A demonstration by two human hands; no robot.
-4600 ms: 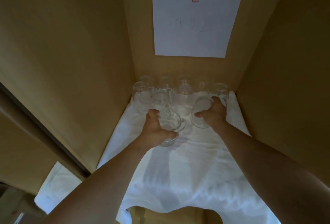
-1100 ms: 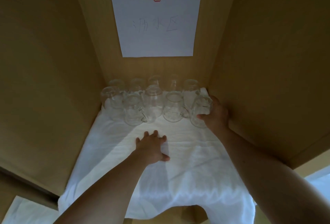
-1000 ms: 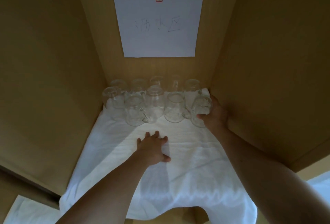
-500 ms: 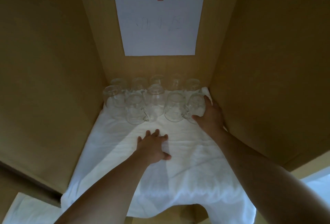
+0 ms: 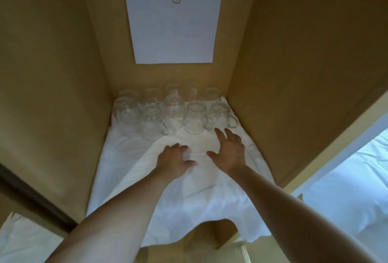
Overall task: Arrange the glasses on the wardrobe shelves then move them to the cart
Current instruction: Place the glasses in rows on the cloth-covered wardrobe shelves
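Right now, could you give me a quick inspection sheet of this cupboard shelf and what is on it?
Surface: wooden shelf covered by a white cloth that hangs over the front edge.
Job's things: clear glasses, some with handles, in two rows at the back.
Clutter: nothing seen.
Hands: left hand rests flat on the cloth; right hand is open, fingers spread, just short of the glasses, holding nothing.
Cables: nothing seen.
Surroundings: wardrobe walls; a white sheet of paper taped to the back panel, writing too blurred to read.
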